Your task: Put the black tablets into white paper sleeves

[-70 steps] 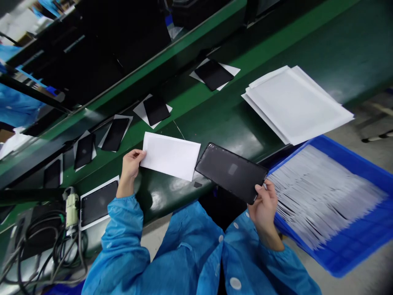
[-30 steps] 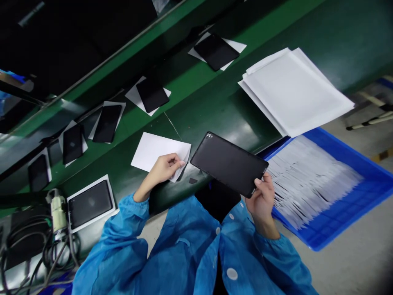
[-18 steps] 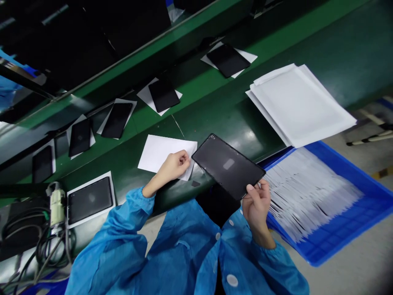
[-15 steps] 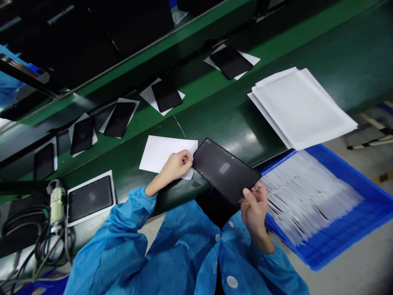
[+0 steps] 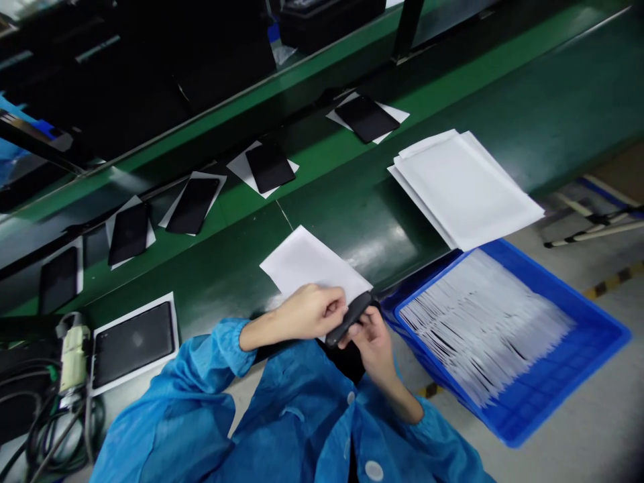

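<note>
A black tablet panel point(image 5: 348, 319), flat and with rounded corners, is tipped up so that I see it nearly edge-on. My right hand point(image 5: 371, 343) grips it from the right, thumb and fingers at its lower long side. Against its left side my left hand point(image 5: 318, 311) is closed, fingers curled at the panel; the fingertips are partly hidden. Beneath both lies a white sheet point(image 5: 316, 263) on the green bench, now turned at an angle. Farther left, another black tablet panel point(image 5: 133, 343) rests face-up on its own white sheet point(image 5: 170, 305).
Several dark tablets point(image 5: 194, 204) on white sheets line the green belt point(image 5: 314, 161) behind the bench. A stack of white sheets point(image 5: 467, 191) overhangs the bench edge at right, above a blue crate point(image 5: 523, 429) packed with thin white pieces. A pale-green tool point(image 5: 74, 359) with coiled cables stands at far left.
The tablet panel has swung from lying broad side up to nearly edge-on, and has come closer to my body. The sheet below has rotated and shifted right. My left hand moved right and down.
</note>
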{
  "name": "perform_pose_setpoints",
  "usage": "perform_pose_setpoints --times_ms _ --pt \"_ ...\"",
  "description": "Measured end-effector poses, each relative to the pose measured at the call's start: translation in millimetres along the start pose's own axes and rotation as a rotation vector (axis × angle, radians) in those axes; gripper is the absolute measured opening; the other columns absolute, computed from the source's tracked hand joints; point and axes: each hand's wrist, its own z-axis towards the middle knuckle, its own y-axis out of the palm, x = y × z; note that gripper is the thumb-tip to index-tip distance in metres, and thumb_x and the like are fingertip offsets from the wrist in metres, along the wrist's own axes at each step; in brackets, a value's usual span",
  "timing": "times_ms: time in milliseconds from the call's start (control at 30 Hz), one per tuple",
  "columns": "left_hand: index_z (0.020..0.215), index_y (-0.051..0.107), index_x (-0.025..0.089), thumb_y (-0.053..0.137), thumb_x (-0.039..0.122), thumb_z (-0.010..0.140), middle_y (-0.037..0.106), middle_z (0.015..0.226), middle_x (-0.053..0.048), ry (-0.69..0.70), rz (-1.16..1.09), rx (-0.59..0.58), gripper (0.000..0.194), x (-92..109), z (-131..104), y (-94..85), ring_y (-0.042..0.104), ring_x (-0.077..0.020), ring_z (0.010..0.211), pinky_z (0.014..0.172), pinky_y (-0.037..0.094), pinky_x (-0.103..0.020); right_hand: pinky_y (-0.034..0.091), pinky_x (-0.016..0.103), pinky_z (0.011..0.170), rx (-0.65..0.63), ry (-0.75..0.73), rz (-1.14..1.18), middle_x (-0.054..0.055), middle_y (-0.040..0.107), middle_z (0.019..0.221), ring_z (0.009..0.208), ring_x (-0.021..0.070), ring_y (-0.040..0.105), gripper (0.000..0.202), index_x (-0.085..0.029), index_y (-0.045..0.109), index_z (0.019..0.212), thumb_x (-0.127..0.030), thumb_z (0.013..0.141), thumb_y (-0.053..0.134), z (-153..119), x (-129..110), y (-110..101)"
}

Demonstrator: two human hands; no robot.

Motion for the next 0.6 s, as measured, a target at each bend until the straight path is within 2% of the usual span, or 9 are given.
perform_pose_setpoints --times_ms 67,200,300,333,367,500,533,600 --pt "0.08 0.055 0.021 0.056 0.022 0.095 0.057 0.06 0.004 0.048 -0.005 -0.058 0.015 10.4 2.9 3.8 0.051 -0.0104 0.052 0.054 0.035 -0.023 0.053 0.024 0.048 -0.015 -0.005 -0.029 -0.002 0.074 0.08 0.053 0.0134 0.063 0.038 -0.026 0.068 0.103 -0.05 0.082 0.088 4.0 -2.3 2.9" --pt "0.085 0.06 0.021 0.057 0.022 0.099 0.058 0.06 0.004 0.097 -0.003 -0.144 0.015 18.6 11.8 10.5 0.051 -0.0105 0.05 0.053 0.034 -0.023 0.066 0.031 0.072 0.03 -0.067 -0.062 0.003 0.08 0.097 0.085 0.0224 0.077 0.041 -0.026 0.077 0.106 -0.046 0.074 0.094 10.5 -11.3 0.0" --pt "0.092 0.066 0.02 0.056 0.027 0.103 0.067 0.069 0.001 0.179 -0.026 -0.211 0.017 12.8 26.3 6.9 0.058 -0.0111 0.058 0.058 0.041 -0.022 0.067 0.037 0.08 0.039 -0.07 -0.064 0.004 0.082 0.094 0.086 0.0255 0.079 0.033 -0.025 0.081 0.098 -0.046 0.075 0.092 13.2 -13.7 -9.9" --pt "0.095 0.068 0.02 0.056 0.028 0.104 0.07 0.076 -0.001 0.205 -0.017 -0.181 0.018 7.9 34.7 1.8 0.061 -0.0116 0.062 0.062 0.045 -0.022 0.067 0.038 0.079 0.058 -0.066 -0.061 0.004 0.083 0.092 0.084 0.0258 0.079 0.032 -0.025 0.081 0.095 -0.045 0.074 0.092 14.5 -13.0 -14.6" --pt "0.099 0.069 0.019 0.055 0.029 0.105 0.073 0.082 -0.003 0.217 0.014 -0.103 0.018 1.2 45.7 -5.7 0.064 -0.0126 0.068 0.067 0.048 -0.023 0.067 0.039 0.079 0.086 -0.061 -0.058 0.004 0.083 0.091 0.082 0.0261 0.079 0.031 -0.025 0.081 0.094 -0.044 0.073 0.093 16.4 -11.9 -20.0" --pt "0.108 0.069 0.018 0.051 0.023 0.103 0.072 0.105 -0.009 0.115 0.314 0.423 0.02 -43.5 114.9 -56.7 0.067 -0.0195 0.09 0.087 0.055 -0.032 0.066 0.039 0.073 0.242 -0.038 -0.08 0.006 0.084 0.091 0.078 0.0276 0.079 0.036 -0.023 0.083 0.094 -0.041 0.064 0.095 28.7 -11.2 -45.4" --pt "0.111 0.069 0.017 0.051 0.019 0.101 0.071 0.111 -0.01 0.083 0.398 0.49 0.021 -57.1 136.6 -72.6 0.067 -0.0217 0.096 0.091 0.055 -0.035 0.066 0.039 0.072 0.281 -0.023 -0.096 0.006 0.085 0.09 0.077 0.0277 0.079 0.037 -0.022 0.083 0.093 -0.04 0.063 0.095 32.1 -13.9 -52.0" --pt "0.119 0.068 0.014 0.051 0.011 0.096 0.066 0.126 -0.016 0.01 0.57 0.477 0.029 -82.1 181.3 -104.4 0.064 -0.0272 0.115 0.102 0.053 -0.039 0.065 0.038 0.069 0.354 0.005 -0.124 0.007 0.085 0.089 0.074 0.0279 0.078 0.038 -0.021 0.083 0.09 -0.039 0.059 0.095 36.9 -24.1 -64.5"
